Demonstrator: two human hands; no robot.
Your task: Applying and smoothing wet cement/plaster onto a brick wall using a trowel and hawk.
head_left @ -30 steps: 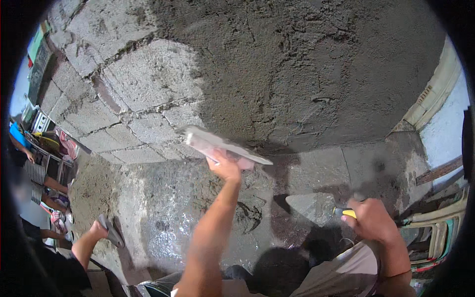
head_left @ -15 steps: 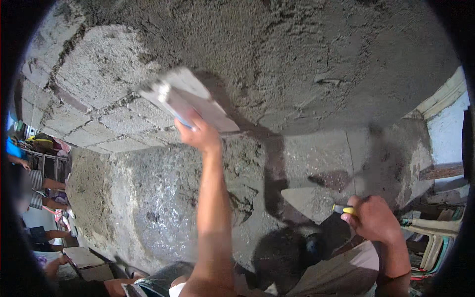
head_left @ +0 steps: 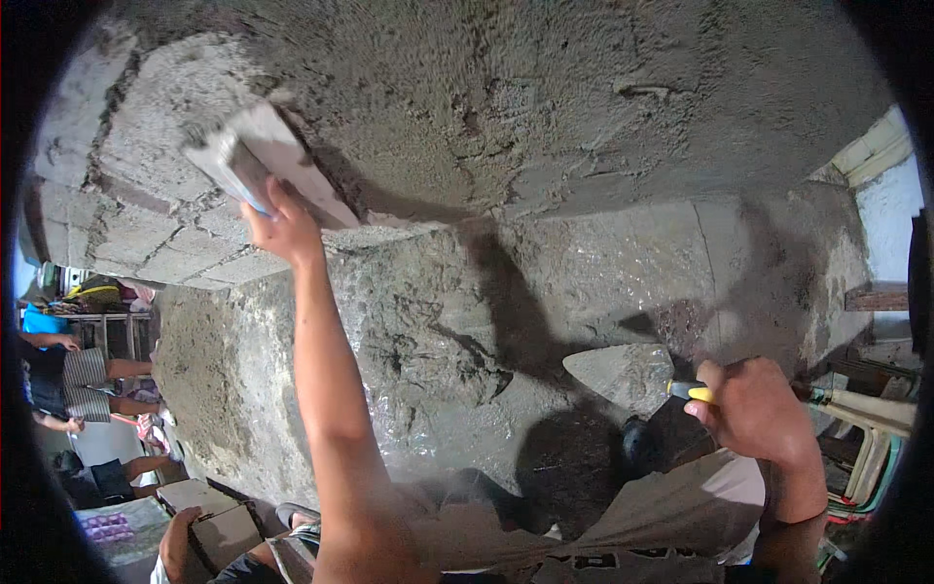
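My left hand [head_left: 284, 229] is closed round the handle of a plastering float [head_left: 290, 161], a pale flat board. The float lies against or very close to the wall, where wet grey mortar [head_left: 545, 117] meets bare concrete blocks [head_left: 190, 97]; its far end is blurred. Lower right, my right hand [head_left: 764, 409] grips the yellow and black handle of a pointed trowel [head_left: 623, 375]. The trowel's blade is smeared grey and sits low over the wet floor. Between my two arms, a lumpy heap of mortar [head_left: 438, 360] rests at the foot of the wall.
Several people stand at the left, one in striped shorts [head_left: 86, 380], near cardboard boxes [head_left: 222, 530] and a shelf [head_left: 122, 336]. At the right edge are stacked plastic chairs [head_left: 866, 467] and a wooden piece [head_left: 876, 299]. Wet floor [head_left: 253, 380] stretches leftward.
My left hand has carried the float leftward along the wall, over the block area. My right hand still holds the trowel, with little movement. The whole view has shifted slightly.
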